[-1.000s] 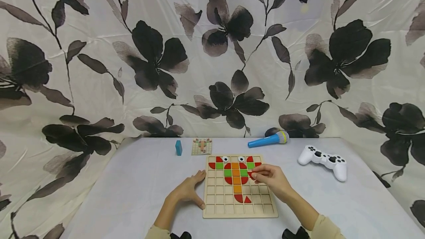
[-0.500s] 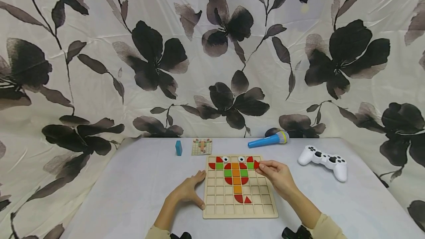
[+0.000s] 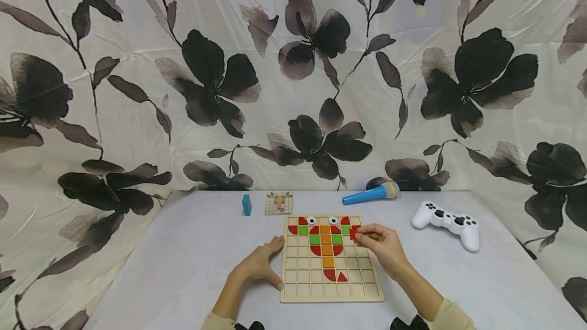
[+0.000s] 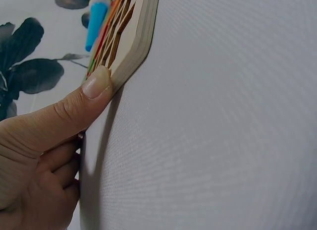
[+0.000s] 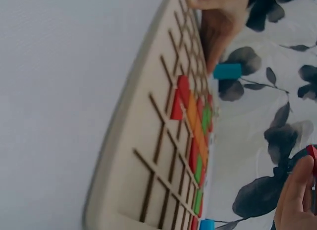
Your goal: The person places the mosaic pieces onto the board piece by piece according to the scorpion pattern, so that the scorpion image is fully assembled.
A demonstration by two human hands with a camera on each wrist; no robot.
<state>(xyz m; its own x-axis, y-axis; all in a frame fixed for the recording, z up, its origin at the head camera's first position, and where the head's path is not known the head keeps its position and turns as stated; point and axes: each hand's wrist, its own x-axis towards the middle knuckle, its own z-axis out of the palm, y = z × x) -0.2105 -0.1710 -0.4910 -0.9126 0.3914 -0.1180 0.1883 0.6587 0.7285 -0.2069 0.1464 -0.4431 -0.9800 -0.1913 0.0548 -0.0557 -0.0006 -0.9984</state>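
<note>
My right hand [image 3: 385,248] pinches a small red tile [image 3: 352,234] between thumb and fingertips, over the right side of a wooden grid board [image 3: 302,289]. In the right wrist view the red tile [image 5: 312,151] shows only at the edge, past my right fingers [image 5: 296,190]. My left hand [image 3: 259,261] lies spread along the board's left edge, thumb toward the near corner. The left wrist view has the thumb [image 4: 94,86] against the board's side [image 4: 133,56]. Red, green [image 3: 314,239] and orange tiles [image 3: 326,250] and two eye tiles [image 3: 312,220] sit in the board's cells.
Behind the board lie a patterned card [image 3: 278,202] and a blue block [image 3: 247,204]. A blue toy microphone [image 3: 370,194] rests at the back right, and a white game controller [image 3: 446,222] is at the right. A floral cloth [image 3: 257,80] hangs behind the table.
With the red tile still pinched, my right hand rose toward the board's upper right, then dipped slightly toward me. My left hand stayed at the board's edge.
</note>
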